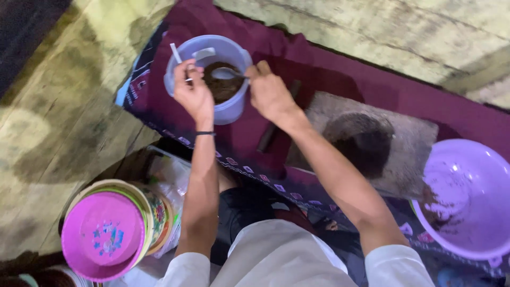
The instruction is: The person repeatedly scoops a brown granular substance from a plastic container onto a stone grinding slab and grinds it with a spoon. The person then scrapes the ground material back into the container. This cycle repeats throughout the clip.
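A pale blue plastic tub (229, 109) holding dark brown powder stands on a maroon cloth (319, 69). My right hand (270, 93) grips a metal spoon (225, 73) whose bowl lies over the powder inside the tub. My left hand (192, 91) hovers at the tub's near-left rim, fingers pinched on a small white stick-like thing (176, 53). A dark band sits on my left wrist.
A flat grey grinding stone (411, 133) with dark residue lies right of the tub, a dark rod (268, 135) beside it. A purple basin (470, 196) smeared with brown is at the right. Stacked plates under a pink one (103, 234) stand lower left on the wooden floor.
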